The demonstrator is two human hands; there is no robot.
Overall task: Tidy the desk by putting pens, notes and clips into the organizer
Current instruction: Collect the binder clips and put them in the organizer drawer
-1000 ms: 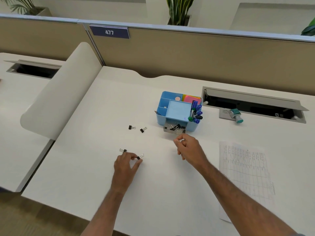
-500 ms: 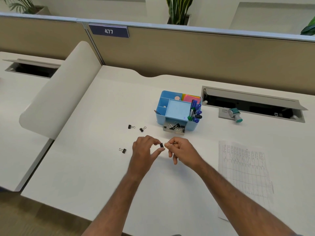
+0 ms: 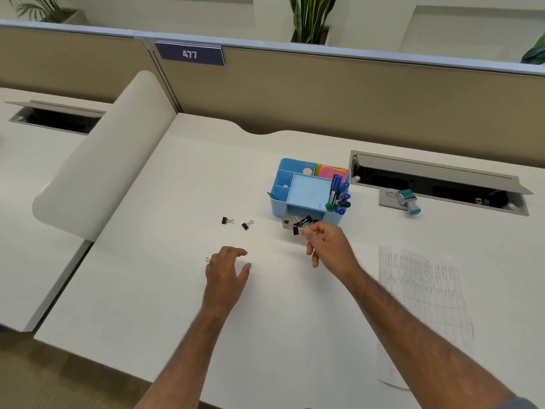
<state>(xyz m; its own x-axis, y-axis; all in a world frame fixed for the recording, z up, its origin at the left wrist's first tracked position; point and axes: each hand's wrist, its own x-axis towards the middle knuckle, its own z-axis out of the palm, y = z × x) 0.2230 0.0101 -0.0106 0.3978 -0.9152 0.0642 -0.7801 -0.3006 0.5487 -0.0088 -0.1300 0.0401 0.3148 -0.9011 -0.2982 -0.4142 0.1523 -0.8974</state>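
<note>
A light blue organizer (image 3: 306,191) stands mid-desk, with markers (image 3: 336,194) and coloured notes (image 3: 330,172) in it. Its small front drawer (image 3: 298,221) is pulled out and holds several black binder clips. My right hand (image 3: 327,242) pinches a black binder clip (image 3: 295,230) just in front of that drawer. My left hand (image 3: 228,268) hovers low over the desk with fingers spread, holding nothing; a clip's wire loop (image 3: 208,260) peeks out at its left edge. Two more black clips (image 3: 227,221) (image 3: 247,224) lie on the desk left of the organizer.
A printed sheet (image 3: 424,293) lies at the right. A stamp-like teal item (image 3: 408,201) rests by the open cable tray (image 3: 436,184). A beige divider panel (image 3: 97,160) curves along the desk's left side; the partition wall runs behind.
The left hand passed a clip to the right hand, then went back left over the loose clip. The right hand carried its clip up to the drawer.
</note>
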